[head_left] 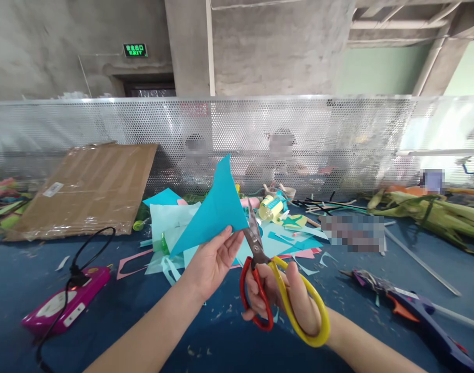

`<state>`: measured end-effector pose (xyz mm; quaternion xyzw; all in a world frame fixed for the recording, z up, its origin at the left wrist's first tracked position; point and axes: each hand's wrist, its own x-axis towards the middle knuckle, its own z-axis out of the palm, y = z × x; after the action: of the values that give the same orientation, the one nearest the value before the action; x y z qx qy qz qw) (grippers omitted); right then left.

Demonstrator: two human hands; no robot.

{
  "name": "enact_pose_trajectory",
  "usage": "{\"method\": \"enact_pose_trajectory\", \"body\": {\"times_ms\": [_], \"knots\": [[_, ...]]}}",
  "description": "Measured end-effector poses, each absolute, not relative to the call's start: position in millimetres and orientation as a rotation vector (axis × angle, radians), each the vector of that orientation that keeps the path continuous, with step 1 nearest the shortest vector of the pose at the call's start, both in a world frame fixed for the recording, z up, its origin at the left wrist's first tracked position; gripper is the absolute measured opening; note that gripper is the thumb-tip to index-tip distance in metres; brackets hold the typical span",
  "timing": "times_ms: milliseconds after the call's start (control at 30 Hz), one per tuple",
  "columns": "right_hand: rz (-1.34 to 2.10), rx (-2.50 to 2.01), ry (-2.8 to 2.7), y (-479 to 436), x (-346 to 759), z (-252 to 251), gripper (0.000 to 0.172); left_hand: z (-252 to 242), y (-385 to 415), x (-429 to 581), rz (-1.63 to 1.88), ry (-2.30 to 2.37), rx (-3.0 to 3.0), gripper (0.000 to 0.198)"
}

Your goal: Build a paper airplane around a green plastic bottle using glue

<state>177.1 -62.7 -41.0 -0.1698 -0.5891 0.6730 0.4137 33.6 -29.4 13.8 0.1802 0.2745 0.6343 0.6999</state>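
A bright blue sheet of paper (215, 207) with a curved cut edge is pinched by its lower edge in my left hand (217, 259). My right hand (275, 290) is wrapped in the handles of a pair of scissors (255, 241), one handle red and one yellow. The blades point up and stand beside the right corner of the paper; whether they touch it I cannot tell. Behind both hands lie pale blue paper scraps (244, 248) and pink paper (299, 254).
A magenta power strip (69, 303) with a black cable lies at left. Flat cardboard (89, 186) leans on the perforated metal screen (252, 119). A blue glue gun (423, 316) and corn husks (434, 210) are at right. People show dimly behind the screen.
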Motion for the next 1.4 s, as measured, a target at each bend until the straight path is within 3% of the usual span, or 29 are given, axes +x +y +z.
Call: {"method": "enact_pose_trajectory", "body": {"times_ms": [1400], "knots": [[1.780,-0.422,-1.337,-68.8,165.6,-43.9,0.075,24.3,-39.0,33.0,1.411,0.545,0.362,0.021]]}}
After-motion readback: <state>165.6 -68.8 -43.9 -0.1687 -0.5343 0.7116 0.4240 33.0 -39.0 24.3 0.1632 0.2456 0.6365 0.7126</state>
